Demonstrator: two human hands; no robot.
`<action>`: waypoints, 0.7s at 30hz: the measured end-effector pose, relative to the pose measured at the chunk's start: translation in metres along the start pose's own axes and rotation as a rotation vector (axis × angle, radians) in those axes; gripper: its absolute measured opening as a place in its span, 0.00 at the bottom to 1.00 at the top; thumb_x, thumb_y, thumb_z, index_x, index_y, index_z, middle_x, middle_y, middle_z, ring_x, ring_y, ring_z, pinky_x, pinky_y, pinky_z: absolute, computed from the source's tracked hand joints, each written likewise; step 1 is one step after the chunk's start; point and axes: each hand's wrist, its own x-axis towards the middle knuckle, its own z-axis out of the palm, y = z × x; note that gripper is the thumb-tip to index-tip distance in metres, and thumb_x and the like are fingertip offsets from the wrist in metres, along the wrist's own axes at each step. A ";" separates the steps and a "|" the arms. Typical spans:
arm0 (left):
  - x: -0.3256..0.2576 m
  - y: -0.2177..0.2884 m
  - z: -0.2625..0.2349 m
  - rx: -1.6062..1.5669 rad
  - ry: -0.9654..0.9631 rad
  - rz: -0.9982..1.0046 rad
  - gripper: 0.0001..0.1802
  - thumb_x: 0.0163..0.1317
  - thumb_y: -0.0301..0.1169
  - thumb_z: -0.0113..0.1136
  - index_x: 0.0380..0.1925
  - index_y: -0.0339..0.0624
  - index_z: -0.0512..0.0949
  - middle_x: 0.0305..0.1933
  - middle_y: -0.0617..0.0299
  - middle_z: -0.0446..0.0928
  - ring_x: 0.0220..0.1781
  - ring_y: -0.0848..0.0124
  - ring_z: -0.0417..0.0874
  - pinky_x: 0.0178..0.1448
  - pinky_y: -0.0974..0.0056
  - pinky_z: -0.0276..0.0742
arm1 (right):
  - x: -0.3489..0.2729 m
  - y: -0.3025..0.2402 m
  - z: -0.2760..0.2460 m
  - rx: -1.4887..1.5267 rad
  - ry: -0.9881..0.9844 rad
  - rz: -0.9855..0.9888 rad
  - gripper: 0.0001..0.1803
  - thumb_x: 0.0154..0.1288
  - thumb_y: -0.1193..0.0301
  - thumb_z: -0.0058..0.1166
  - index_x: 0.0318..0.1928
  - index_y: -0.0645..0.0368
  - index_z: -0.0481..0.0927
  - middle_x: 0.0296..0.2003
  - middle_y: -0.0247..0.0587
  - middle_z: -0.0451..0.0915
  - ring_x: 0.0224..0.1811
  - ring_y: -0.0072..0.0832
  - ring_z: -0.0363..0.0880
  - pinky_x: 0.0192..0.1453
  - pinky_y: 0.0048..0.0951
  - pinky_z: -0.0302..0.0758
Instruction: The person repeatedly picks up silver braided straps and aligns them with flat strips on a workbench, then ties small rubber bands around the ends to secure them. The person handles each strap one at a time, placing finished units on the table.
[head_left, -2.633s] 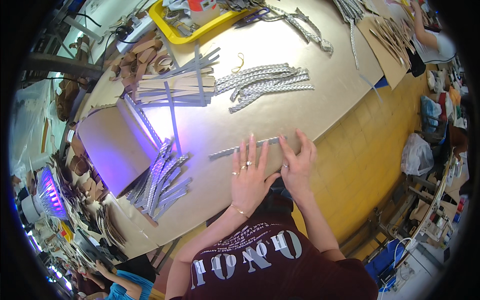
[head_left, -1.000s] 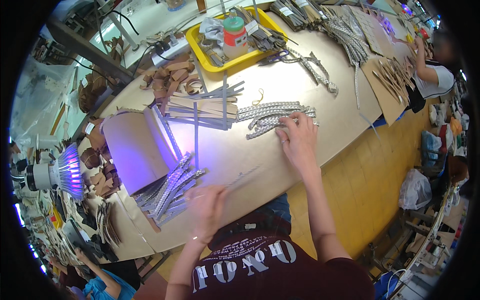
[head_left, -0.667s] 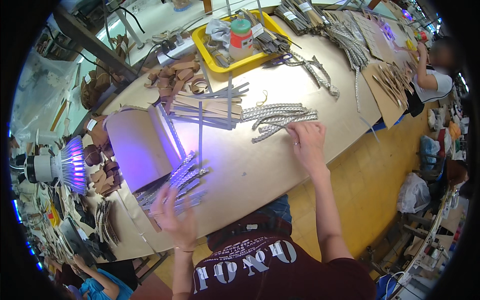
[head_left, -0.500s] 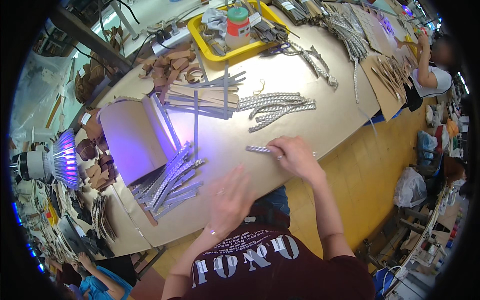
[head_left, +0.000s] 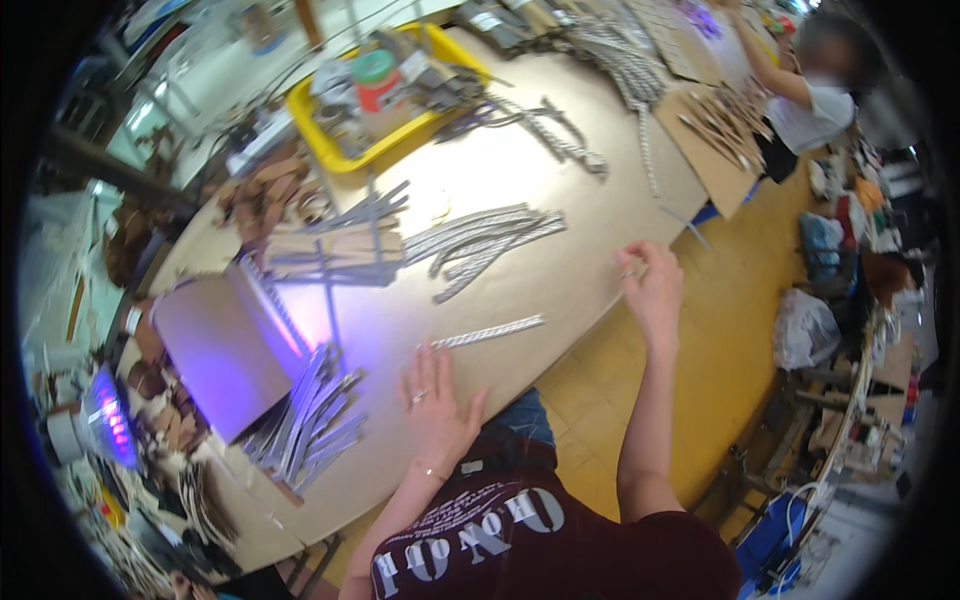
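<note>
Lamp (head_left: 100,420) with a violet-lit face stands well to the left of the single braided strip (head_left: 492,331). Nearer the strip, on its left, a curved brown panel (head_left: 215,355) sits on the bench (head_left: 590,240), and a loose bundle of grey and braided strips (head_left: 305,425) lies fanned to the strip's lower left. Brown strap pieces (head_left: 275,195) and a stack of tan and grey flat strips (head_left: 330,250) are found to the strip's upper left; a yellow tray (head_left: 335,158) is farther off in the same direction and contains a jar with a green lid (head_left: 382,85). Left hand (head_left: 440,405): palm down, fingers extended and released, fingertips at the braided strip's left end. The strip itself lies flat on the bench, near the front edge. A group of silver braided pieces (head_left: 490,240) lies just beyond it. Right hand (head_left: 655,290): raised to the right of the strip, well apart from it, near the bench edge, fingers bent inward; the fingertips are blurred and partly hidden, so clenched or released cannot be told. Farther out, to the strip's upper right, a cardboard sheet (head_left: 715,190) bears narrow light-brown strips (head_left: 720,125), and a co-worker (head_left: 820,118) in a white top is beside it.
</note>
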 end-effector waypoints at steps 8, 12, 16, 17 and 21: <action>0.001 -0.004 -0.003 0.093 0.039 0.047 0.44 0.62 0.51 0.59 0.70 0.33 0.61 0.78 0.42 0.52 0.80 0.48 0.49 0.80 0.41 0.37 | 0.088 0.159 0.020 0.002 0.204 0.180 0.18 0.72 0.57 0.53 0.51 0.57 0.77 0.44 0.45 0.82 0.50 0.44 0.80 0.57 0.43 0.72; 0.000 0.001 -0.006 0.101 -0.011 0.004 0.43 0.62 0.52 0.58 0.70 0.36 0.62 0.78 0.42 0.52 0.80 0.47 0.49 0.79 0.39 0.38 | 0.103 0.195 0.028 0.193 0.064 0.326 0.21 0.71 0.56 0.55 0.52 0.59 0.77 0.35 0.43 0.84 0.40 0.38 0.83 0.48 0.38 0.76; -0.003 -0.001 0.000 0.034 0.025 -0.019 0.41 0.60 0.48 0.63 0.68 0.38 0.64 0.78 0.43 0.52 0.80 0.47 0.49 0.79 0.38 0.38 | 0.101 0.180 0.006 0.099 0.045 0.227 0.15 0.67 0.60 0.60 0.42 0.60 0.83 0.29 0.44 0.84 0.33 0.34 0.83 0.39 0.34 0.76; -0.005 -0.003 0.000 0.000 0.062 -0.001 0.40 0.59 0.46 0.65 0.67 0.39 0.65 0.78 0.43 0.53 0.80 0.47 0.49 0.79 0.38 0.37 | 0.098 0.166 -0.007 -0.019 0.033 0.266 0.14 0.67 0.61 0.60 0.40 0.60 0.84 0.29 0.46 0.84 0.32 0.36 0.83 0.38 0.35 0.75; -0.013 -0.009 -0.005 -0.237 0.178 0.220 0.31 0.57 0.37 0.69 0.60 0.39 0.74 0.66 0.45 0.71 0.67 0.51 0.71 0.71 0.46 0.60 | 0.053 0.054 -0.021 -0.311 0.173 -0.036 0.12 0.69 0.63 0.58 0.40 0.61 0.83 0.27 0.42 0.81 0.28 0.29 0.78 0.37 0.28 0.73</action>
